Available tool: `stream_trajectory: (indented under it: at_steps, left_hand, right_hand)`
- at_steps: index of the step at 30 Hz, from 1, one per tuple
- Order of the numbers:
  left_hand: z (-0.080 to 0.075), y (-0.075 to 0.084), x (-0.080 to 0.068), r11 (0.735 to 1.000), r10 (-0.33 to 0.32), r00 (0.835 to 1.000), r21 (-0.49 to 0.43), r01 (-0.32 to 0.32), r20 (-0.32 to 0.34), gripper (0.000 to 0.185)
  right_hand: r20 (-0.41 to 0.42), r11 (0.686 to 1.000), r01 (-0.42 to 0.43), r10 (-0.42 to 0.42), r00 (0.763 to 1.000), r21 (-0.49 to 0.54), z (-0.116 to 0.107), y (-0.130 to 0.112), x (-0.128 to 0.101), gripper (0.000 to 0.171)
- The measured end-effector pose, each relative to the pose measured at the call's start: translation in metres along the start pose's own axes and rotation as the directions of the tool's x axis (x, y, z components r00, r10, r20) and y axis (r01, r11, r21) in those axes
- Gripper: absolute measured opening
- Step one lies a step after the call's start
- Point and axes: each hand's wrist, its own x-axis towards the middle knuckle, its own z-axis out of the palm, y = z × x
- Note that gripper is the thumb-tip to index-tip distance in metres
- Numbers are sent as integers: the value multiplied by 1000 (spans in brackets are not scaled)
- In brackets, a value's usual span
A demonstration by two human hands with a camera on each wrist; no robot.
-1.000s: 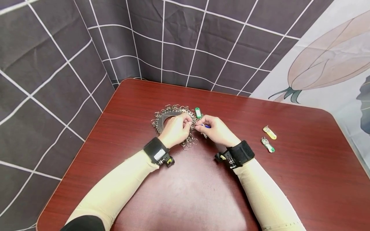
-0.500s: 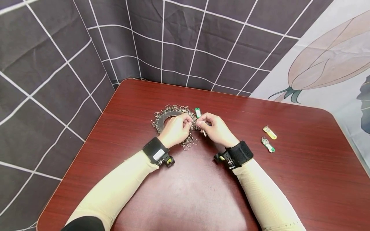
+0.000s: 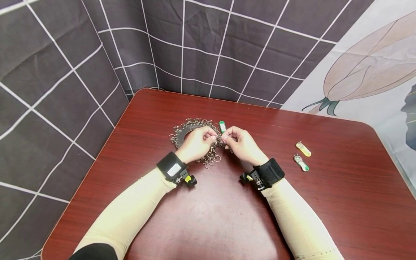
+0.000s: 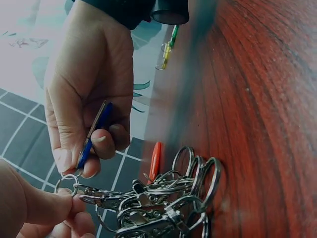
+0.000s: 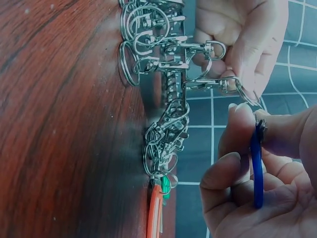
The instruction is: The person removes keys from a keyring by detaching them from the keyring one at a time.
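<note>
Right hand (image 3: pixel 238 143) found just to the right of the rack (image 3: pixel 180 136), thumb and fingertip pinching a blue tag (image 5: pixel 257 171) by its metal-fitted end, the remaining fingers curled. Left hand (image 3: pixel 198 143) noted over the rack's right side, pinching a split ring (image 5: pixel 241 94) that stands out from the rack on a metal clip (image 5: pixel 210 84). I record the governing relation as follows: the blue tag lies on the side of the split ring away from the rack, its long axis running from the split ring back toward my right palm, fitted end foremost. My right hand has the tag; my left is the nearer to the rack and has the ring. Fitted end and ring are very close together at the fingertips; whether they are linked I cannot tell. An orange tag (image 5: pixel 154 213) and a green tag (image 5: pixel 165 187) sit close together against the clips at the rack's right edge; their attachment I cannot confirm. A yellow tag (image 3: pixel 303 148) and a second green-ended tag (image 3: pixel 301 163) lie on the table (image 3: pixel 341 187), well apart from the rack to its right, near each other, neither touched by my hands.
</note>
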Motion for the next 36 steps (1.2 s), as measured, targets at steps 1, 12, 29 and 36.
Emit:
stream_trajectory:
  at_steps: [1,12,29,36]
  left_hand:
    - [0,0,0,1000,7,1000,5,-7,-5,6]
    - [1,4,-2,992,88,995,99,-84,-43,5]
    - [1,3,-5,987,89,994,142,-79,-60,6]
    - [1,8,-5,982,111,993,158,-103,-42,6]
  right_hand:
    - [-2,1000,3,-3,1000,-2,0,0,0,9]
    - [-9,1000,14,-14,1000,-1,-2,0,0,5]
    - [-38,999,20,-22,999,-33,3,-3,0,6]
    - [-51,999,11,-14,999,-50,2,-3,-1,8]
